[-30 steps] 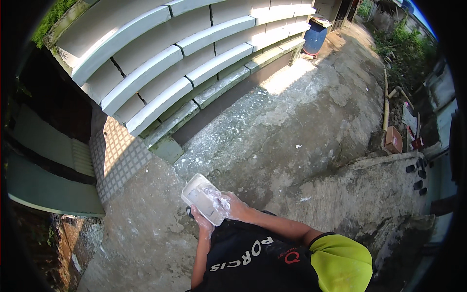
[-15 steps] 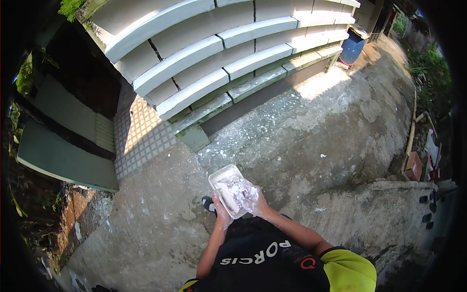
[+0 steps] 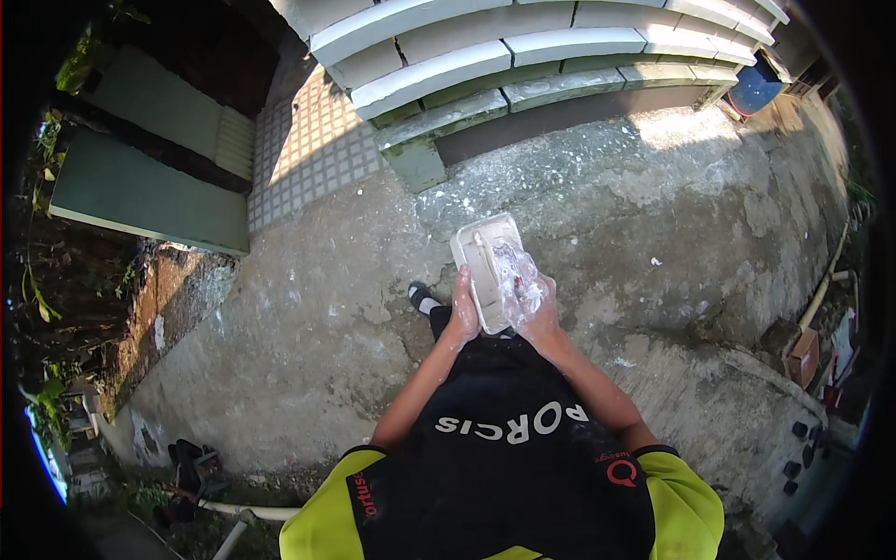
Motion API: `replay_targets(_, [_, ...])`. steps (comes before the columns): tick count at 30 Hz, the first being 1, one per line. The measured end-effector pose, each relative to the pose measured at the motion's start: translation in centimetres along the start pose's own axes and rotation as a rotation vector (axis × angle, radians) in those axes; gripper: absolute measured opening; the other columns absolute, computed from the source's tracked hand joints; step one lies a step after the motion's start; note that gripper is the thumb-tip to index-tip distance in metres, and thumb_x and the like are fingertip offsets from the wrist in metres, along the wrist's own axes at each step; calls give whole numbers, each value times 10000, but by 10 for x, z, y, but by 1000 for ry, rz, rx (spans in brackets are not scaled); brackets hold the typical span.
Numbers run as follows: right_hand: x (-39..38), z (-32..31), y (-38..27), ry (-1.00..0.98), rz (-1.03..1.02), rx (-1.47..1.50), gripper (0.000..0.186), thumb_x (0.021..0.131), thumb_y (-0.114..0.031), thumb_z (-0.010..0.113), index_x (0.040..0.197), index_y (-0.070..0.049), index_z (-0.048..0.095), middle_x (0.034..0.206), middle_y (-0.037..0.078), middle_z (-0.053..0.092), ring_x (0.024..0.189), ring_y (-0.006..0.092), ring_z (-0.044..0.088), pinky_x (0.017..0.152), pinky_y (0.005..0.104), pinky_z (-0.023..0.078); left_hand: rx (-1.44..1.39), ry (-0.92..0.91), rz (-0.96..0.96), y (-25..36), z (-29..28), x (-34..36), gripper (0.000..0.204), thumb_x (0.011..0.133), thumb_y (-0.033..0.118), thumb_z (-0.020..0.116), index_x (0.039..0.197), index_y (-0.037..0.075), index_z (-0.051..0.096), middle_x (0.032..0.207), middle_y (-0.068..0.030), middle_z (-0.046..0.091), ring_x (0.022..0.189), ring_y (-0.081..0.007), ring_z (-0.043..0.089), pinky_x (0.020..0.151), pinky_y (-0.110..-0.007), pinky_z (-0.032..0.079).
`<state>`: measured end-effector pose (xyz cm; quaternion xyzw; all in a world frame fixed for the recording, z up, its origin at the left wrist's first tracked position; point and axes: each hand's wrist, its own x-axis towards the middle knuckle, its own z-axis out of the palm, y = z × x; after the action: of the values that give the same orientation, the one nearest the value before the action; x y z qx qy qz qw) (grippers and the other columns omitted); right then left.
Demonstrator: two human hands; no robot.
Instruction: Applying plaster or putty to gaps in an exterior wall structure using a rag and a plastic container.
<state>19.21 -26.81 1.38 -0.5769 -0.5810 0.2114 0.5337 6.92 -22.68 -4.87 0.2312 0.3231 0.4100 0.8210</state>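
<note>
Here, right fingers (white-smeared), pale tray, concrete

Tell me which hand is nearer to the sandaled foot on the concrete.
Left. The left hand is at the left edge of the white tray, just right of the sandaled foot in view; the right hand is farther right, at the tray's right side.

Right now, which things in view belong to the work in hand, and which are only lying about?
In the work:
pale tray, held by the left hand
white-smeared right hand, at the tray

Apparently just about:
blue barrel
cardboard box
</note>
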Motion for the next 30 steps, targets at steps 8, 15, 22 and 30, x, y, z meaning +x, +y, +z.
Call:
replay_targets(8, [-14,16,5,-37,332,294,341,832,-57,581,1156,43,543,969,99,644,844,130,611,720,279,497,-3,31,-27,5,7,-12,660,948,538,281,1344,19,372,1248,-128,525,1116,-234,538,983,-367,415])
replay_targets(15, [-1,6,11,66,483,852,331,854,-30,575,1174,36,521,1038,65,610,938,93,561,824,252,472,-61,54,-50,13,4,-14,721,914,604,293,1347,34,381,1222,-118,535,1075,-222,559,950,-381,446])
replay_targets(22, [8,-23,18,82,321,417,327,865,-18,553,1184,45,514,1050,64,615,932,110,575,814,266,489,-45,113,-61,9,1,-14,715,913,618,245,1344,68,398,1207,-100,542,1039,-226,573,909,-394,474])
replay_targets(30, [4,-25,13,-39,86,38,520,706,27,567,1220,10,494,835,208,611,694,386,574,652,374,483,-58,21,33,-5,-10,-8,682,933,563,289,1352,29,362,1279,-127,505,1130,-259,537,980,-394,426])
